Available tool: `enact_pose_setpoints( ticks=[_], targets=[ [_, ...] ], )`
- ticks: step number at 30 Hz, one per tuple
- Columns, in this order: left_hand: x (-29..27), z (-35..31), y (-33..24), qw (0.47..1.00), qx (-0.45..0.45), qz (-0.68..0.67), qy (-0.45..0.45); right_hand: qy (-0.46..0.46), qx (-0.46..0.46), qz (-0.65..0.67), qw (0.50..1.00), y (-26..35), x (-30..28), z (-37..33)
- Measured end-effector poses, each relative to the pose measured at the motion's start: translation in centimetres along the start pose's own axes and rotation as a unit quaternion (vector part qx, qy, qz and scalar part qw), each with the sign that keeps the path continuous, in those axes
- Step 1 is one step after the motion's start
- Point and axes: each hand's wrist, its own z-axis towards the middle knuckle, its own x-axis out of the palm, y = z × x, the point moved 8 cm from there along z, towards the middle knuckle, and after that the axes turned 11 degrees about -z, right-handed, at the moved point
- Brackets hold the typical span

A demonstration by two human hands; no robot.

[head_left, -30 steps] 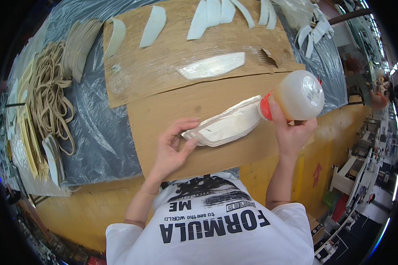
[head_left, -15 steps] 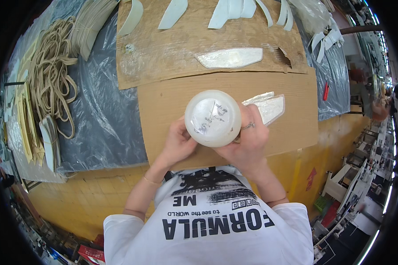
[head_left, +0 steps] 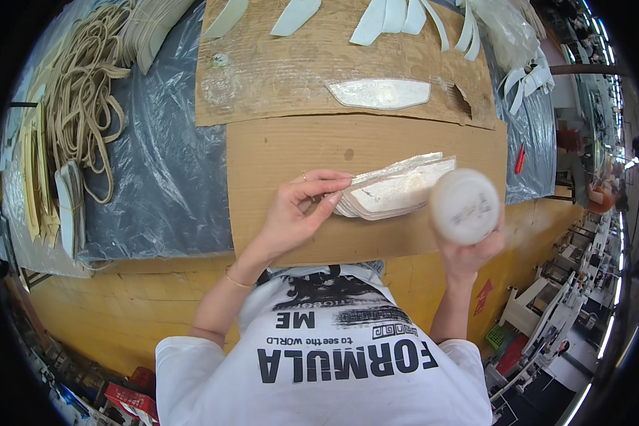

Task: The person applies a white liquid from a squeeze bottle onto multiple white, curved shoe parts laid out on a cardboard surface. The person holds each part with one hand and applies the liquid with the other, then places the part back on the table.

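Over cardboard (head_left: 284, 153), left fingers (head_left: 324, 187) hold stacked pieces (head_left: 397, 193) by their left end; right fingers (head_left: 498, 238) grip a bottle (head_left: 465, 206).

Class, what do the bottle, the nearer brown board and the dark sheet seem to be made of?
Bottle: probably plastic, cloudy white, smooth-looking though blurred.
Nearer brown board: likely cardboard, matte, with a plain tan face.
Dark sheet: apparently plastic film, glossy, its wrinkles catching light.

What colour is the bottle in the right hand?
The bottle looks milky white, with grey marks, in the head view.
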Motion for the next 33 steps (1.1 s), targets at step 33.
enact_pose_setpoints(
  ticks=[33],
  targets=[
    [0.9,1.1,-3.2,0.982,-0.004,0.18,0.065,-0.003,-0.038,0.171,0.985,4.6,3.1,2.6]
  ],
)
